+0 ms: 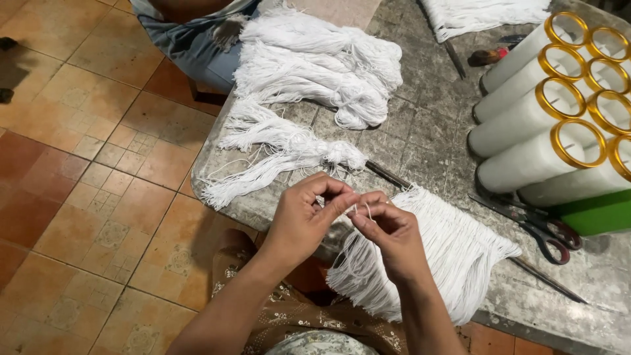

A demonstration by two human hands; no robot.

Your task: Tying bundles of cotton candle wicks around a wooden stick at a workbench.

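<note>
On the left lies a floor of worn orange and cream tiles [98, 164]. At the near left edge of the grey stone table [427, 131] rest loose bundles of white cotton thread [282, 151], with a larger heap of white thread skeins [315, 59] farther off, beside a seated person's blue clothing [197, 46]. Near the middle, the left hand [299, 220] is pinched narrow, thumb and forefinger gripping a thin white thread [358, 209]. The right hand [391, 236], just beside it and almost touching, pinches the same thread with curled fingers. Under the right hand a flat fringe of cut white threads [447, 256] drapes over the table's near edge. To the right lie dark-handled scissors [539, 227]. Far right, white cylindrical candles with gold rims [539, 112] are stacked on their sides above a green box [595, 213].
</note>
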